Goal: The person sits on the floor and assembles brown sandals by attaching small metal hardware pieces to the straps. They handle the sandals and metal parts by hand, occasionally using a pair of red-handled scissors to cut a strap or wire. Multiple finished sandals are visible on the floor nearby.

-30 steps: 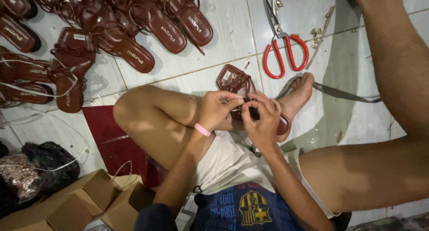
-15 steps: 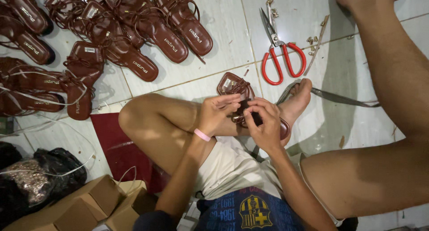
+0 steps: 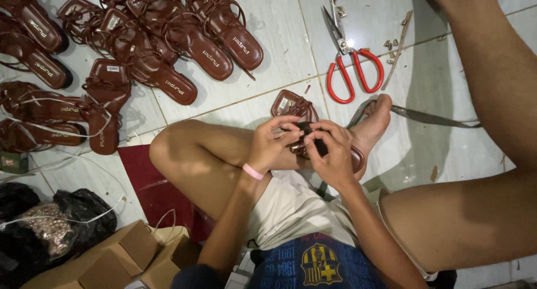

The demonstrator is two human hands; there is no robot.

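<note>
The left hand (image 3: 271, 146) and right hand (image 3: 331, 154) meet over the person's bent leg, fingertips pinching a brown sandal (image 3: 299, 116) between them. The left thumb and forefinger grip the dark straps near its middle; the right fingers close on the same straps from the other side, so the two hands touch. A pink band (image 3: 253, 171) circles the left wrist. The sandal's heel end sticks out above the hands toward the tiled floor (image 3: 279, 37), and its front lies under the hands, against the person's foot (image 3: 376, 121).

Just beyond the foot, red-handled scissors (image 3: 351, 65) lie on the floor, blades pointing away, with small metal bits (image 3: 391, 43) scattered beside them. A dark strap (image 3: 430, 117) runs off to the right. Farther left, many finished brown sandals (image 3: 168, 48) lie in a loose pile. A red mat (image 3: 159, 191) sits under the knee, cardboard boxes (image 3: 117, 261) near the left elbow, and black bags (image 3: 53, 222) beside them.
</note>
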